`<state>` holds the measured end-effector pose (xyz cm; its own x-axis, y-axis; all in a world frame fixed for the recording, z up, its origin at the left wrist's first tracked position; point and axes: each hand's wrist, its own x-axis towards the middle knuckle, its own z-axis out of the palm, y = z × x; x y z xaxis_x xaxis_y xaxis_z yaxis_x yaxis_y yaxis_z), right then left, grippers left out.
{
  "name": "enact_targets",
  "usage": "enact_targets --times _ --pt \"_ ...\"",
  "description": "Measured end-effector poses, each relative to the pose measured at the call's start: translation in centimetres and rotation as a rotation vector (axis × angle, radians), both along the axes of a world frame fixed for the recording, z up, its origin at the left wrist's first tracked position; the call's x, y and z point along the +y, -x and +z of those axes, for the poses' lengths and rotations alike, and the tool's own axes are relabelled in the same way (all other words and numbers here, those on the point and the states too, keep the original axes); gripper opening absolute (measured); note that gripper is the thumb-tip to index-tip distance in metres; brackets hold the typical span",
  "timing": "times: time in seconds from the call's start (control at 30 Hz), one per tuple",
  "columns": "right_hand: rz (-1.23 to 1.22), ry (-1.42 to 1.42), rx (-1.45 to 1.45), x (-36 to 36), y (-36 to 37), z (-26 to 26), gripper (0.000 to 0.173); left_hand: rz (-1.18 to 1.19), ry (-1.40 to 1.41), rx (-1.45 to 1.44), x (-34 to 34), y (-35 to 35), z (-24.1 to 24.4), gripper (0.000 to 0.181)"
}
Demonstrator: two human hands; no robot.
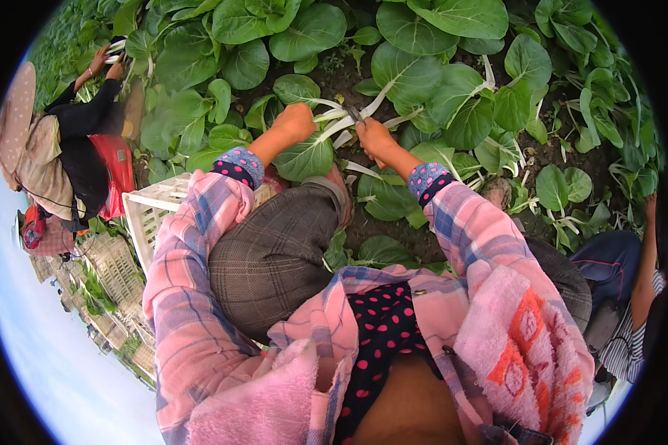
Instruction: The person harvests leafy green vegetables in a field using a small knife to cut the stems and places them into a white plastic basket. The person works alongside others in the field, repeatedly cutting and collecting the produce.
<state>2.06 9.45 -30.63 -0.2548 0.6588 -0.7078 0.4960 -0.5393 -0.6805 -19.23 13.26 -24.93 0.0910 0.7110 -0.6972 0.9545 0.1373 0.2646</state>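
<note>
My left hand (296, 123) grips a leafy green of the pak choi kind (334, 127) by its stalks, with one broad leaf hanging below the fingers. Close on its right, my right hand (375, 140) is closed around a small knife, its handle mostly hidden in the fist. The dark knife blade (354, 114) points up and left, against the pale stalks. Cut stalks and loose leaves (387, 192) lie on the soil under my hands.
Rows of leafy greens (412, 25) stand ahead. A white plastic crate (151, 214) is beside my left knee, and more crates (108, 258) lie behind. At left a co-worker (72, 144) holds pale stalks; another person's arm (646, 256) reaches in at right.
</note>
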Motion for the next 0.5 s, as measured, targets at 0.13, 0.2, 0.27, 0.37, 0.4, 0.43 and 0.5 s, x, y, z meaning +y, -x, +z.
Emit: enact_targets --times 0.13,0.2,0.27,0.37,0.4,0.43,0.5 --pt "-0.074 0.292 0.130 -1.3 -3.4 1.3 0.028 0.061 0.013 -0.107 0.1 -0.5 1.2 0.030" --pt "0.000 0.374 0.125 -0.4 -6.3 3.0 0.028 0.068 -0.073 -0.156 -0.9 0.1 0.5 0.030" --pt "-0.017 0.359 0.130 -0.6 -8.9 4.0 0.028 0.049 -0.071 -0.144 -0.8 -0.5 0.8 0.029" --pt "-0.074 0.176 0.164 -0.5 -10.1 5.0 0.027 0.013 -0.015 -0.132 -1.5 -1.3 2.0 0.021" --pt "-0.084 0.092 0.177 -0.2 -9.7 5.8 0.027 -0.034 -0.034 -0.120 -2.3 -1.7 2.2 0.020" --pt "-0.090 0.011 0.200 0.1 -9.0 6.4 0.026 -0.076 -0.049 -0.098 -3.2 -2.1 2.7 0.019" --pt "-0.089 -0.080 0.201 0.7 -8.0 5.9 0.026 -0.091 -0.024 -0.094 -4.9 -4.3 3.7 0.018"
